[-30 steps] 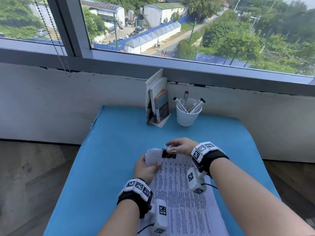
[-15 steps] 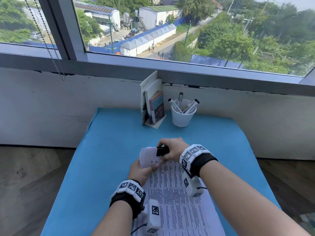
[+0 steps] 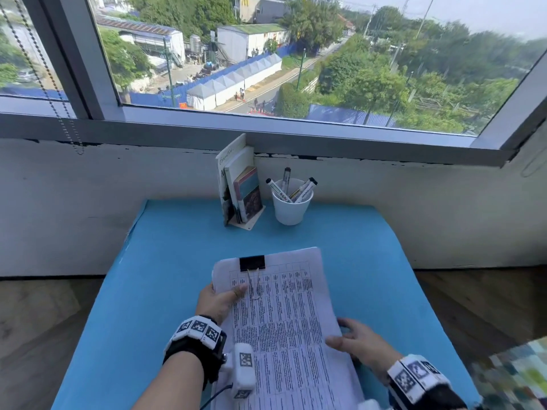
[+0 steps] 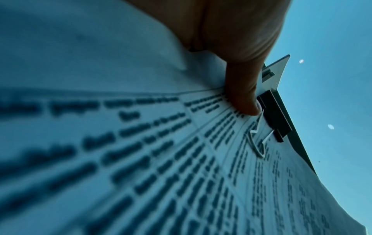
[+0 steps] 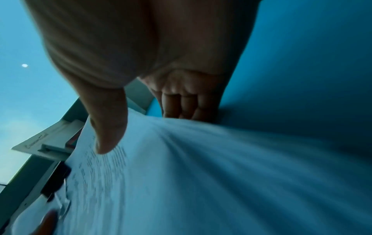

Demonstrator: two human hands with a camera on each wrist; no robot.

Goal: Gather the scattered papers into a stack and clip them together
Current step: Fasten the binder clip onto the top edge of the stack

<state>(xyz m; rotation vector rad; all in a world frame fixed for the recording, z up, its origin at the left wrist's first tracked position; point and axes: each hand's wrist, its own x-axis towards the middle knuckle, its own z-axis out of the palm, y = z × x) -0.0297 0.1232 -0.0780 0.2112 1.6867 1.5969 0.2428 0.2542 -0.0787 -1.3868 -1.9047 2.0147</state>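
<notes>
Right hand (image 3: 359, 343) has let go of the binder clip (image 3: 252, 263) and dropped back to the stack's right edge, thumb on top, fingers curled under it. Left hand (image 3: 217, 303) pinches the papers (image 3: 284, 329) near the top-left, thumb beside the clip's folded-down wire handle. Stack sits gathered on the blue table (image 3: 148, 276), clip on its top edge, so I'd say basically done.

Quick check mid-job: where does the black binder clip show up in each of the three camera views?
Head: black binder clip on the paper stack's far edge, centre of frame.
Left wrist: right of centre, just beyond the left hand's thumb.
Right wrist: lower left, blurred.
Shared landmark: the printed paper stack.
</notes>
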